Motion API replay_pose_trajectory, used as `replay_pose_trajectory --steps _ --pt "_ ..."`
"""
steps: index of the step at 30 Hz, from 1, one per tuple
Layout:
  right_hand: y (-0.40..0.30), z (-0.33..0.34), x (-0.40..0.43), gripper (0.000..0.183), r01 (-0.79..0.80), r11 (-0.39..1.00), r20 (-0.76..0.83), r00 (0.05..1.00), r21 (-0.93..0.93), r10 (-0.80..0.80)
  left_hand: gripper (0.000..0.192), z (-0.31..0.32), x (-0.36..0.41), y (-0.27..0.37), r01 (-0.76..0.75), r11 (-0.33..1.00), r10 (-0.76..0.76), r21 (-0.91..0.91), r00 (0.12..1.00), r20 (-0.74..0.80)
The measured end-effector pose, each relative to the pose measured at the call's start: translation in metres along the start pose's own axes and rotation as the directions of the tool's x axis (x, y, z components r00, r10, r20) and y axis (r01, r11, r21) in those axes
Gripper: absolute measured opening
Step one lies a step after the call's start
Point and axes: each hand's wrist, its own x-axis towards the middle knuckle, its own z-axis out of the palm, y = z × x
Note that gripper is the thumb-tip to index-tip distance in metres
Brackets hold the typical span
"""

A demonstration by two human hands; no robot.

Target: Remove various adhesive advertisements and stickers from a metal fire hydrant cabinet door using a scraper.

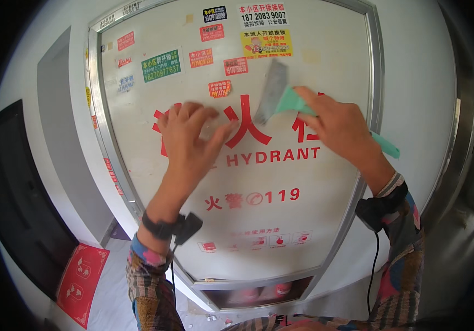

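Note:
My right hand [336,124] grips the green plastic handle of a scraper [273,91], its wide metal blade slanting up and to the left in front of a white fire hydrant cabinet door [179,182]. To its left, my left hand [191,132] is raised before the large red characters, fingers spread and curled, slightly blurred; whether a small scrap lies between them I cannot tell. Small stickers cover the door's upper part, among them a green one [162,66], a yellow one [267,43] and a red, partly torn one [219,88] above and between the hands.
A metal frame [373,82] surrounds the door. Below it, red extinguishers [282,289] show through a low window. At the left are a dark door [30,194] and a red mat [83,281]. Small scraps [212,317] lie on the floor. Black cables hang from both wrist devices.

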Motion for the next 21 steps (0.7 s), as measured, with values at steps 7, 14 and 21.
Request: replay_pose_trajectory --steps 7,14,21 --pt "0.061 0.022 -0.036 0.040 -0.253 0.967 -0.067 0.965 0.031 0.255 0.028 0.021 0.049 -0.001 -0.142 0.869 0.146 0.475 0.989 0.030" --pt "0.083 0.024 -0.061 0.035 -0.281 0.933 -0.028 0.955 0.226 0.295 0.011 0.033 0.058 -0.009 -0.079 0.897 0.013 0.435 0.988 0.151" --pt "0.091 0.028 -0.065 0.034 -0.266 0.922 -0.061 0.954 0.280 0.294 0.004 0.039 0.054 -0.014 -0.150 0.880 0.102 0.451 0.986 0.130"
